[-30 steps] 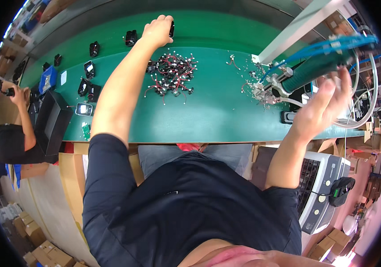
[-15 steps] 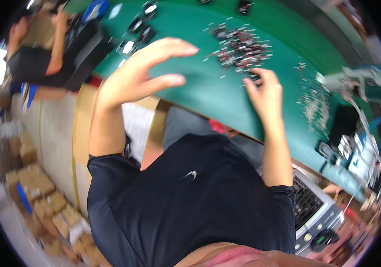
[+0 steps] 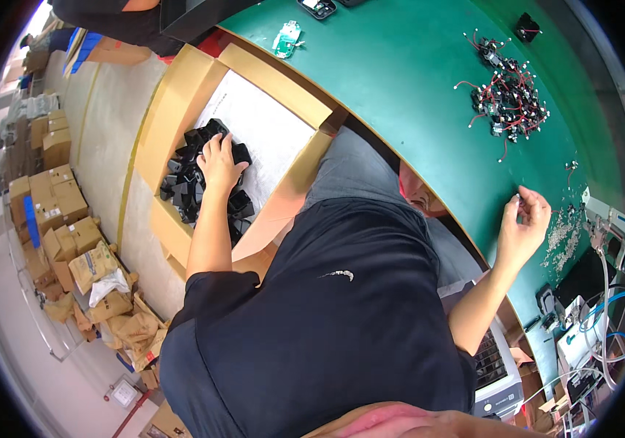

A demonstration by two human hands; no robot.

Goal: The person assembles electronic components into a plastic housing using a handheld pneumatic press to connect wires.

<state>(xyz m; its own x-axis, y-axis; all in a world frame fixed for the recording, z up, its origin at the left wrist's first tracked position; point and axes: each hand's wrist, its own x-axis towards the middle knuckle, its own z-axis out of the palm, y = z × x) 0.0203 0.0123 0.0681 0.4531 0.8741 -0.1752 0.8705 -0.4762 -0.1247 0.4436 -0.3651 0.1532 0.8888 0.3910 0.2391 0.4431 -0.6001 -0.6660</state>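
My left hand reaches into an open cardboard box at my left side. Its fingers are spread over a heap of black plastic parts and touch the topmost ones; no part is visibly lifted. Above the green table, my right hand is closed in a pinch, thumb against curled fingers. Something tiny and pale shows at its fingertips, too small to name. Close by lies a scatter of small pale pieces. Farther off sits a pile of small black parts with red wires.
On the green table lie a green circuit board and a black casing. A bench device with cables stands at the right edge. Stacked cartons line the floor at left; another person's dark clothing shows at top left.
My left hand has gone from above the table down into the box. My right hand has left the wired pile and now hovers beside the pale pieces. The view has swung left.
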